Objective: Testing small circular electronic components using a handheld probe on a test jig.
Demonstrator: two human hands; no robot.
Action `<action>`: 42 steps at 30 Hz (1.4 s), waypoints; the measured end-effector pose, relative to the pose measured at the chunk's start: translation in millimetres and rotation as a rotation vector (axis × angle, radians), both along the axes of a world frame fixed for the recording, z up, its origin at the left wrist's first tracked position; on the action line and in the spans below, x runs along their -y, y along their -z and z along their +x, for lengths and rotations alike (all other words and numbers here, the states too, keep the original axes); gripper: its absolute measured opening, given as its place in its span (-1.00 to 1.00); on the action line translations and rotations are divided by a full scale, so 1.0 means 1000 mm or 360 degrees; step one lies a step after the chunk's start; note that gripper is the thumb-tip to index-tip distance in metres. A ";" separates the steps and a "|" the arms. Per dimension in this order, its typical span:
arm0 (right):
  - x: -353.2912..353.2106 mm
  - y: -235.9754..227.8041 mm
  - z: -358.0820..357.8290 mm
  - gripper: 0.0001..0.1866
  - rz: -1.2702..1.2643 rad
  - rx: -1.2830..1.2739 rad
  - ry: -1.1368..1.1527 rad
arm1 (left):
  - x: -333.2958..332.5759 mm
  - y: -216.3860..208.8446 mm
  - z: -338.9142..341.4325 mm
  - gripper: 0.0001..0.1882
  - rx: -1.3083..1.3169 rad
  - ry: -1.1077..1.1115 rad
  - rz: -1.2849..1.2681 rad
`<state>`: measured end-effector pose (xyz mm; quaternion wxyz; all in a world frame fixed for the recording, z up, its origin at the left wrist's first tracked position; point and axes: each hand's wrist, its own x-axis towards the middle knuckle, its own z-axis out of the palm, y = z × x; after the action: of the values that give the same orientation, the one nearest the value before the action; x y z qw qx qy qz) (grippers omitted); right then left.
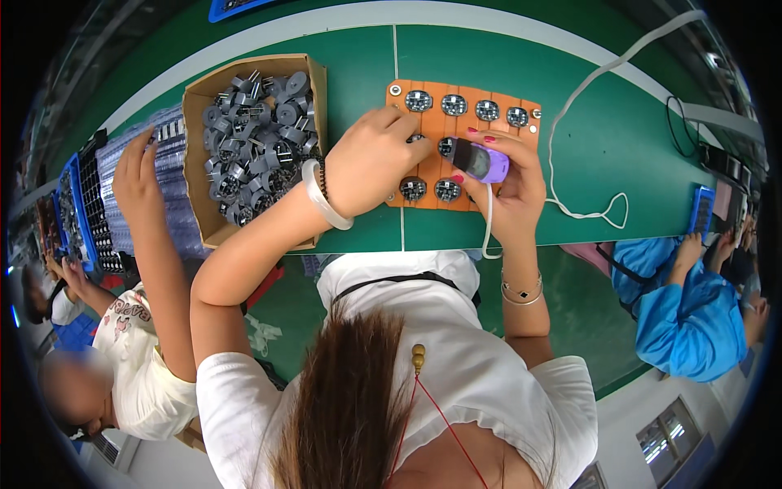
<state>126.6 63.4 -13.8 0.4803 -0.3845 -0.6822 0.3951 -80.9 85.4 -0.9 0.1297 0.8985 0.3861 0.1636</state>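
Observation:
An orange fixture board [470,88] lies on the green table, with rows of round dark components [487,110] set in it. My left hand [371,155] is over the board's left side, fingers curled and closed, fingertips at a component in the middle row. Whatever they pinch is mostly hidden. My right hand [517,183] grips a purple handheld device [489,165] with a dark front end and a white cord. That dark end points left, beside a middle-row component [446,147]. Left of my left hand stands an open cardboard box [195,163] full of grey round parts with metal pins [259,138].
The white cord [556,138] loops over the table to the right of the board. A co-worker's hand [137,171] is near bubble wrap [114,183] left of the box. A blue tray [77,216] stands farther left. At right sits a person in blue [684,306].

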 end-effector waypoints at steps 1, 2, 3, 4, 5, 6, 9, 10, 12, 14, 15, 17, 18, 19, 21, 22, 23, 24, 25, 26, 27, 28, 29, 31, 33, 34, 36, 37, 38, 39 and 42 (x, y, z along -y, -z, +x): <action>0.000 0.001 -0.001 -0.47 -0.0018 0.0035 -0.0002 | 0.001 0.001 0.001 -0.81 0.0043 -0.0021 -0.0030; -0.001 0.001 -0.003 -0.47 -0.0020 0.0035 -0.0002 | 0.002 0.001 0.002 -0.81 0.0043 -0.0020 -0.0031; -0.002 0.003 -0.006 -0.47 -0.0028 -0.0103 0.0018 | 0.002 0.000 0.003 -0.80 0.0056 -0.0049 -0.0027; -0.003 0.004 -0.007 -0.47 -0.0036 -0.0241 0.0037 | 0.003 0.000 0.004 -0.78 0.0068 -0.0079 -0.0024; -0.003 0.005 -0.007 -0.47 -0.0037 -0.0240 0.0036 | 0.004 0.000 0.004 -0.78 0.0068 -0.0080 -0.0025; -0.003 0.007 -0.007 -0.46 0.0011 -0.0279 0.0124 | 0.006 0.000 0.005 -0.78 0.0063 -0.0105 0.0010; -0.002 0.012 -0.007 -0.44 0.0065 -0.0350 0.0240 | 0.009 0.004 0.005 -0.78 0.0033 -0.0133 0.0082; -0.002 0.011 -0.007 -0.44 0.0141 -0.0293 0.0254 | 0.010 0.005 0.006 -0.78 0.0009 -0.0133 0.0118; -0.003 0.011 -0.007 -0.43 0.0214 -0.0233 0.0266 | 0.011 0.003 0.009 -0.78 -0.0032 -0.0139 0.0106; -0.003 0.013 -0.006 -0.44 0.0244 -0.0205 0.0240 | 0.010 0.002 0.010 -0.78 -0.0075 -0.0145 0.0092; -0.004 0.013 -0.007 -0.44 0.0242 -0.0206 0.0237 | 0.009 0.002 0.010 -0.79 -0.0051 -0.0182 0.0033; -0.004 0.012 -0.008 -0.45 0.0212 -0.0243 0.0252 | 0.007 0.002 0.009 -0.79 -0.0030 -0.0220 -0.0021; -0.004 0.012 -0.008 -0.45 0.0216 -0.0247 0.0252 | 0.007 0.001 0.009 -0.80 -0.0006 -0.0214 -0.0048; -0.004 0.012 -0.006 -0.45 0.0244 -0.0201 0.0260 | 0.007 0.000 0.009 -0.81 0.0018 -0.0207 -0.0074; -0.006 0.012 -0.005 -0.46 0.0267 -0.0153 0.0268 | 0.010 -0.004 0.011 -0.79 0.0043 -0.0098 -0.0126; -0.007 0.013 -0.005 -0.46 0.0251 -0.0163 0.0280 | 0.010 -0.006 0.012 -0.78 0.0069 0.0012 -0.0177; -0.006 0.013 -0.006 -0.45 0.0233 -0.0176 0.0293 | 0.011 -0.005 0.013 -0.78 0.0065 0.0013 -0.0177; -0.005 0.013 -0.006 -0.45 0.0235 -0.0179 0.0295 | 0.011 -0.002 0.014 -0.75 0.0099 0.0022 -0.0159; -0.005 0.013 -0.006 -0.45 0.0234 -0.0164 0.0272 | 0.011 0.000 0.014 -0.71 0.0133 0.0033 -0.0141; -0.005 0.012 -0.005 -0.45 0.0236 -0.0149 0.0246 | 0.007 -0.002 0.012 -0.72 0.0283 -0.0043 -0.0227; -0.005 0.011 -0.006 -0.45 0.0241 -0.0150 0.0245 | 0.005 -0.005 0.010 -0.72 0.0282 -0.0043 -0.0222; -0.004 0.009 -0.007 -0.45 0.0188 -0.0228 0.0204 | 0.004 -0.007 0.009 -0.75 0.0409 -0.0117 -0.0299; -0.003 0.008 -0.007 -0.46 0.0135 -0.0305 0.0164 | 0.002 -0.009 0.009 -0.77 0.0538 -0.0189 -0.0378; -0.003 0.006 -0.006 -0.46 0.0111 -0.0295 0.0092 | 0.000 -0.012 0.010 -0.79 0.0621 -0.0141 -0.0342; -0.004 0.005 -0.006 -0.46 0.0078 -0.0290 0.0016 | 0.000 -0.016 0.011 -0.78 0.0695 -0.0115 -0.0373; -0.004 0.004 -0.006 -0.47 0.0131 -0.0208 0.0010 | 0.000 -0.018 0.012 -0.78 0.0695 -0.0117 -0.0375; -0.006 0.002 -0.005 -0.47 0.0181 -0.0126 0.0005 | 0.000 -0.021 0.012 -0.71 0.0741 -0.0185 -0.0386; -0.007 0.001 -0.005 -0.46 0.0161 -0.0165 -0.0002 | 0.000 -0.021 0.012 -0.71 0.0741 -0.0186 -0.0388; -0.007 0.001 -0.005 -0.45 0.0141 -0.0201 -0.0006 | -0.001 -0.022 0.012 -0.69 0.0716 -0.0178 -0.0371; -0.005 0.001 -0.004 -0.45 0.0139 -0.0199 -0.0004 | -0.002 -0.022 0.011 -0.67 0.0691 -0.0170 -0.0353; 0.001 -0.002 -0.003 -0.44 -0.0084 -0.0389 0.0116 | -0.002 -0.013 0.004 -0.69 0.0353 -0.0244 -0.0285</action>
<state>123.1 62.6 -11.5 0.5637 -0.3705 -0.5935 0.4390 -76.4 87.4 12.3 0.2383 0.8276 0.4500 0.2362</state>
